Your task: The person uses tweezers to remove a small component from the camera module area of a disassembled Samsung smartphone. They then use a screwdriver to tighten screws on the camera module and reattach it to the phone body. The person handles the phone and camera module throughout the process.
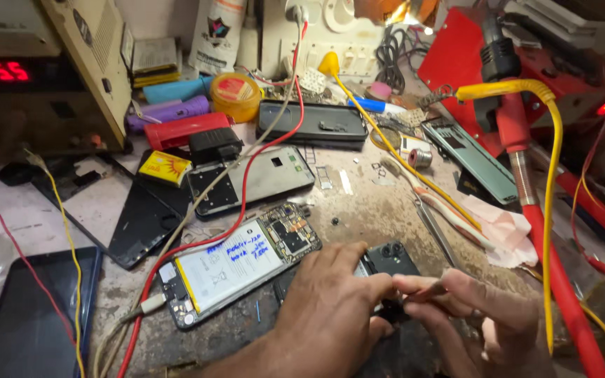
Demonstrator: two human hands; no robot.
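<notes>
My left hand [330, 308] presses down on a black phone [390, 260] lying face down near the front of the workbench, its camera cluster showing just past my fingers. My right hand [481, 315] pinches a thin tool [428, 290] whose tip meets the phone's edge between both hands. Left of my hands lies an opened phone [236, 262] with a white battery and bare circuit board, a cable plugged into its lower end.
Red, white and yellow wires cross the bench. A power supply [36, 77] with a red display stands back left, a dark tablet [33, 315] front left, phone shells [260, 178] and parts mid-bench, tweezers [432, 227], and a red soldering stand [526, 161] right.
</notes>
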